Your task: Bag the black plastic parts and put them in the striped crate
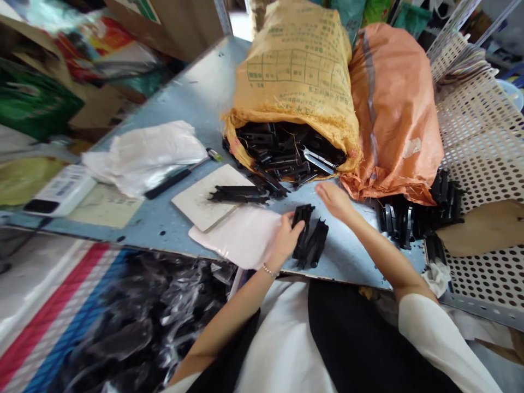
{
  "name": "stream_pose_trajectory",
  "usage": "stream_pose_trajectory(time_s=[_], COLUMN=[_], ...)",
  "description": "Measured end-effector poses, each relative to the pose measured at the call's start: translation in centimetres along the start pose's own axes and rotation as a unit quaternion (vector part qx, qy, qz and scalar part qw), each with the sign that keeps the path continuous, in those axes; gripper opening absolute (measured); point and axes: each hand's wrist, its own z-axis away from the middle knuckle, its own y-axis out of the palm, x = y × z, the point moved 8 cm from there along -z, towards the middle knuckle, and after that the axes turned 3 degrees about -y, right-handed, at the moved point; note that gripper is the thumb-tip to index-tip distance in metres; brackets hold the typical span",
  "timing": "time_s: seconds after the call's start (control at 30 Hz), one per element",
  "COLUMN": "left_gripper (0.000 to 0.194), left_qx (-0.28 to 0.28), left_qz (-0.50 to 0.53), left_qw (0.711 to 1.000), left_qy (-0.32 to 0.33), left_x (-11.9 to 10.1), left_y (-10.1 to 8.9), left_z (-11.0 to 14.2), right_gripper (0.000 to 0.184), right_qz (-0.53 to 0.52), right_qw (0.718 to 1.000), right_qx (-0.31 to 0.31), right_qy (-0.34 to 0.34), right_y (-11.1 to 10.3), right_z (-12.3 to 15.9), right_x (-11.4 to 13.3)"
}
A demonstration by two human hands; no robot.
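Observation:
My left hand (pixel 284 237) is closed on a black plastic part (pixel 302 232), thumb on top, at the front of the blue table. More black plastic parts (pixel 317 243) lie just right of it, side by side. My right hand (pixel 333 199) is a little beyond, below the mouth of a yellow woven sack (pixel 297 71); its fingers point left, loosely bent, with nothing visible in them. Many black parts (pixel 282 150) fill the sack's mouth and spill onto the table. A few long black parts (pixel 239 194) rest on a whitish square board (pixel 204 202).
An orange sack (pixel 393 109) stands at the right, with black parts (pixel 405 221) before it. A perforated white rack (pixel 483 158) borders the table (pixel 196 82). On the left lie white plastic bags (pixel 151 150) and a black-handled tool (pixel 170 183). Bagged black items (pixel 155 322) sit below the table.

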Motion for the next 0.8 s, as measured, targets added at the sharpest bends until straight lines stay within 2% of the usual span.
stream_pose_trajectory(time_s=[0.07, 0.13, 0.2, 0.27, 0.37, 0.43, 0.47, 0.53, 0.57, 0.6, 0.63, 0.67, 0.7, 0.77, 0.8], left_gripper=[0.038, 0.035, 0.034, 0.036, 0.046, 0.055, 0.059, 0.065, 0.068, 0.07, 0.071, 0.072, 0.072, 0.073, 0.073], left_qx=[0.001, -0.008, -0.007, 0.009, 0.007, 0.013, 0.03, 0.092, 0.122, 0.144, 0.155, 0.161, 0.162, 0.163, 0.167], left_qz=[-0.085, -0.175, -0.228, -0.229, -0.138, -0.02, 0.046, 0.155, 0.188, 0.204, 0.206, 0.199, 0.186, 0.147, 0.128], left_qw=[0.996, 0.98, 0.966, 0.965, 0.982, 0.994, 0.994, 0.982, 0.974, 0.968, 0.966, 0.967, 0.969, 0.975, 0.977], left_qy=[0.041, 0.092, 0.12, 0.132, 0.129, 0.108, 0.091, 0.051, 0.031, 0.017, 0.011, 0.012, 0.017, 0.028, 0.028], left_x=[0.5, 0.4, 0.2, -0.2, -1.7, -3.1, -3.7, -5.1, -5.7, -6.4, -7.0, -7.5, -8.1, -8.9, -9.1], left_y=[1.2, 2.1, 2.5, 2.0, 0.3, -0.3, 0.0, 1.4, 2.3, 3.0, 3.4, 3.6, 3.7, 3.7, 3.8], left_z=[0.9, 1.8, 2.2, 1.9, 0.5, -0.6, -1.1, -1.5, -1.4, -1.1, -0.7, -0.2, 0.4, 1.6, 2.2], right_gripper=[0.034, 0.033, 0.034, 0.036, 0.042, 0.056, 0.062, 0.065, 0.062, 0.057, 0.051, 0.047, 0.044, 0.041, 0.042], right_qz=[0.027, 0.04, 0.035, 0.017, -0.021, -0.129, -0.217, -0.402, -0.454, -0.479, -0.479, -0.458, -0.414, -0.263, -0.167], right_qw=[0.997, 0.994, 0.993, 0.993, 0.994, 0.987, 0.97, 0.9, 0.868, 0.848, 0.847, 0.864, 0.894, 0.96, 0.982], right_qx=[-0.061, -0.086, -0.088, -0.08, -0.057, -0.014, 0.017, 0.094, 0.126, 0.147, 0.147, 0.121, 0.074, -0.041, -0.081], right_qy=[0.033, 0.054, 0.072, 0.085, 0.087, 0.097, 0.108, 0.142, 0.158, 0.169, 0.174, 0.17, 0.155, 0.09, 0.044], right_y=[-1.1, -1.5, -1.5, -1.6, -1.4, -0.1, 0.9, 3.3, 4.2, 4.6, 4.3, 3.3, 1.7, -2.5, -4.2], right_z=[-3.5, -5.9, -7.0, -6.8, -4.2, -1.3, 0.5, 4.0, 5.6, 6.8, 7.6, 7.9, 7.8, 7.1, 6.7], right_x=[-2.9, -5.0, -6.2, -6.7, -6.0, -4.9, -4.1, -2.1, -1.1, -0.3, 0.1, 0.1, -0.1, 0.0, 0.5])
